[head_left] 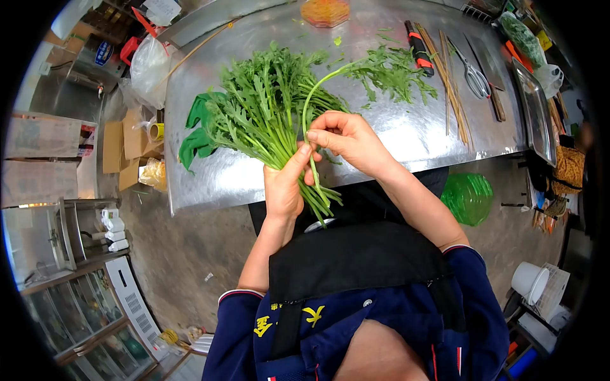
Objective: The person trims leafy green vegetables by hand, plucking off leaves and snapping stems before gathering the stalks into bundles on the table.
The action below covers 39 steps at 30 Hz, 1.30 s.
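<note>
Near the table's front edge my left hand (286, 187) is closed around the stems of a bunch of leafy greens (270, 95), whose leaves fan out away from me over the steel table (210, 184). My right hand (349, 140) pinches a single long stem (312, 95) beside the bunch. This stem curves up and to the right, towards feathery leaves (394, 73). The cut stem ends stick out below my left hand, past the table edge. More greens lie behind the bunch, partly hidden by it.
A green cloth (198, 130) lies left of the greens. On the right are a black and red tool (418, 47), thin sticks (448, 82), scissors (473, 76), a knife (492, 89) and a metal tray (535, 114). A green bag (467, 198) is below the table edge.
</note>
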Tool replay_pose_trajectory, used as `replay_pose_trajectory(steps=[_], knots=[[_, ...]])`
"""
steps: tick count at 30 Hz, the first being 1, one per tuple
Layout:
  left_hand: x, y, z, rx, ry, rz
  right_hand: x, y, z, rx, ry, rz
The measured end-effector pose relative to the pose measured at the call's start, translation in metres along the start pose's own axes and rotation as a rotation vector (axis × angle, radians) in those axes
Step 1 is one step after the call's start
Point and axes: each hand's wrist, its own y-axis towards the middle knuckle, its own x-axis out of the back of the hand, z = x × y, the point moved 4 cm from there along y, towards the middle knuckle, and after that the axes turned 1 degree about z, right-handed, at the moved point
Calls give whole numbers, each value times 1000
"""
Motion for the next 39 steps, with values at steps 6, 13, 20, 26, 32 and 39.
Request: replay_pose_trajectory(steps=[6,13,20,26,32,39], knots=[[1,-1,2,111,-145,48,7,4,-23,-240,483,-3],[9,0,2,69,-167,-48,105,7,-42,89,276,-807],[1,4,7,7,-182,-18,-2,-2,4,79,-247,-105],[1,3,3,42,-136,-42,19,3,-9,138,147,-356],[6,7,12,141,-243,37,5,6,27,232,-328,-223],[2,6,5,42,-185,71,-13,1,19,84,-611,-66]])
